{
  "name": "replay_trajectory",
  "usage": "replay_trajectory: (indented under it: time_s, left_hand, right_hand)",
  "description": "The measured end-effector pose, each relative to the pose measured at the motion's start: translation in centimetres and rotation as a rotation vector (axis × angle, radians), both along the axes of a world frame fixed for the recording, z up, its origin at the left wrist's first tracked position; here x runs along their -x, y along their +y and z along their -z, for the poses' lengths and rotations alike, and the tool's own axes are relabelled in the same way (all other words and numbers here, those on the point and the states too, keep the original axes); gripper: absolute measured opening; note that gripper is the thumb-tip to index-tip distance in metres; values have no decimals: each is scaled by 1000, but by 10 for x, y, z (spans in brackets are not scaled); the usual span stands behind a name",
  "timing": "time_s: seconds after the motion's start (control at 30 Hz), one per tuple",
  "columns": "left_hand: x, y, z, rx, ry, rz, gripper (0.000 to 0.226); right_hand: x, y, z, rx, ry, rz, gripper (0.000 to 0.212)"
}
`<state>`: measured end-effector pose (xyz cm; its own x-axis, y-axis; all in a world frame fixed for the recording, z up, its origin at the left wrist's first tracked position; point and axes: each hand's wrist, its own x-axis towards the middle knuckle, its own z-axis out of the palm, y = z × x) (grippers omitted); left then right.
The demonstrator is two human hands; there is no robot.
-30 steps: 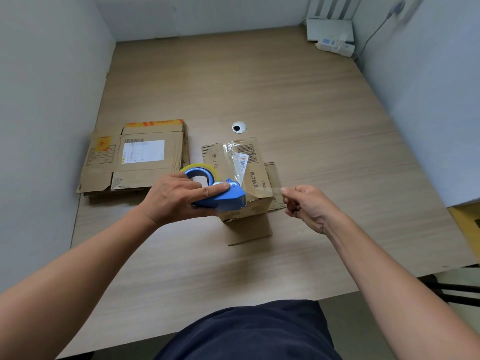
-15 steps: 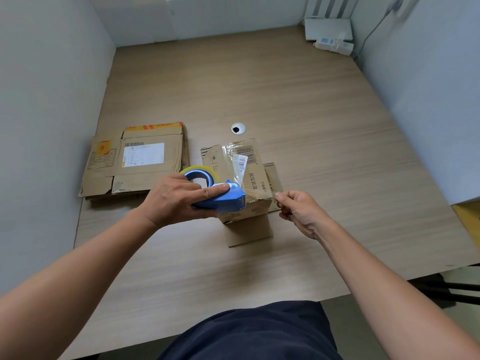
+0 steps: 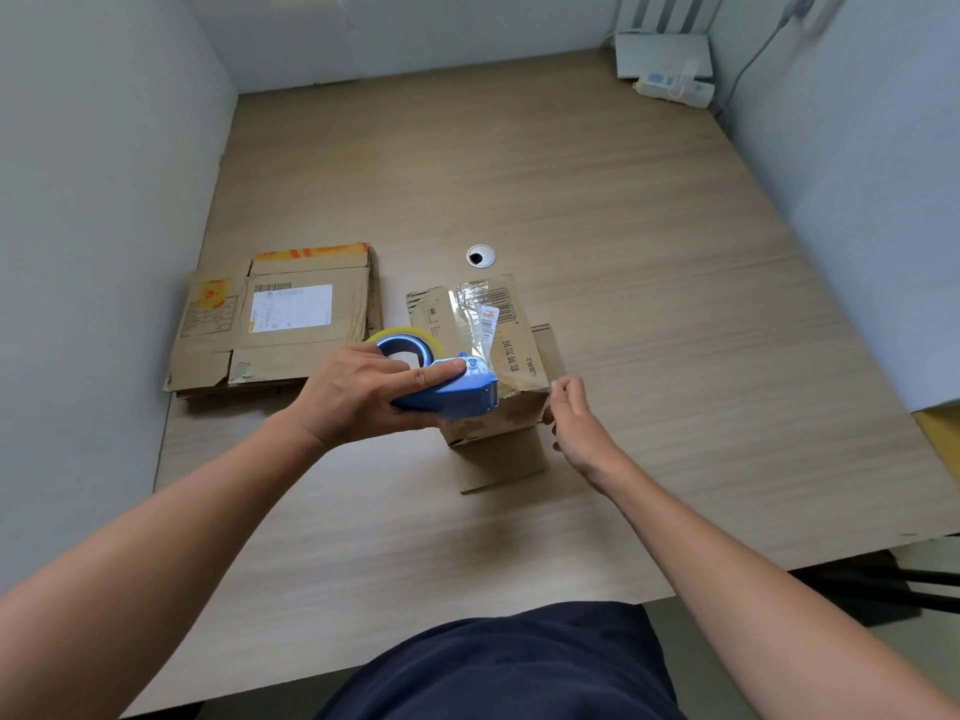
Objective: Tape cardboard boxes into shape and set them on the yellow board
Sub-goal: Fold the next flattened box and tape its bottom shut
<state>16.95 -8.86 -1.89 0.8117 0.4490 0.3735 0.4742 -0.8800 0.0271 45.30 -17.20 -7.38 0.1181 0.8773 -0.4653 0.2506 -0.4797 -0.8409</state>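
The fingers (image 3: 431, 375) of our left hand (image 3: 353, 392) are wrapped around the blue tape dispenser (image 3: 452, 400), the index finger laid straight along its top, so the grip is closed firmly on the tool. Left of that hand and a little farther back, we see a stack of flattened boxes (image 3: 280, 324) lying on the wooden counter (image 3: 649, 226) close to the grey wall (image 3: 78, 226), the top one bearing a white label and orange printing. The dispenser's tape roll (image 3: 410, 341), yellowish around a blue hub, sticks out behind our knuckles. The dispenser's front end rests on the near top edge of the box (image 3: 511, 350). The box stands near the middle of the counter with shiny clear tape and a barcode sticker across its top, and loose flaps spread on the counter at its near and right sides. Just beyond the box is a round cable hole (image 3: 480, 255). At the box's near right corner our right hand (image 3: 576, 428) has its fingers (image 3: 561, 391) drawn together against the cardboard edge; we cannot tell whether they pinch anything there. In the far right corner lie a white device (image 3: 662, 54) and a power strip (image 3: 672, 88). The yellow board (image 3: 940, 433) shows only as a sliver at the right edge, well apart from the box.
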Motion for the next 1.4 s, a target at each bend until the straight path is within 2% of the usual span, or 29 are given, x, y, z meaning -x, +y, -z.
replay_trajectory:
  time_s: [0.17, 0.27, 0.33, 0.4, 0.47, 0.5, 0.57, 0.67, 0.83, 1.0, 1.17, 1.4]
  left_hand:
    - [0, -1, 0, 37, 5, -9, 60]
    - [-1, -1, -2, 40, 1, -21, 61]
    - [0, -2, -2, 56, 13, -29, 60]
    - [2, -2, -3, 83, 22, -39, 62]
    - [4, -2, -6, 104, 6, -39, 62]
    - [4, -1, -8, 107, -6, -32, 61]
    - [3, 0, -13, 126, -16, -26, 61]
    - [-1, 3, -17, 174, 9, -55, 71]
    - [-3, -1, -40, 424, 114, -237, 76]
    - [-7, 6, -60, 702, 162, -335, 72]
    - [29, 12, -72, 958, 34, -413, 60]
    - [53, 6, -64, 1042, 51, -417, 66]
  right_hand:
    - [7, -1, 4, 141, 244, 35, 39]
    - [6, 4, 16, 94, 186, 96, 46]
    - [0, 8, 17, -27, -12, 184, 44]
    - [-8, 11, 6, -298, -185, 205, 46]
    - [-9, 20, -14, -581, -317, 25, 48]
    - [-5, 28, -24, -646, -360, -115, 48]
    - [5, 45, -34, -563, -408, -382, 47]
    - [15, 57, -29, -339, -447, -567, 51]
    - [14, 60, -27, -264, -329, -514, 52]
    - [15, 61, -25, -277, -695, -669, 57]
    - [13, 60, -27, -267, -703, -612, 60]
    - [21, 59, -23, -276, -820, -642, 85]
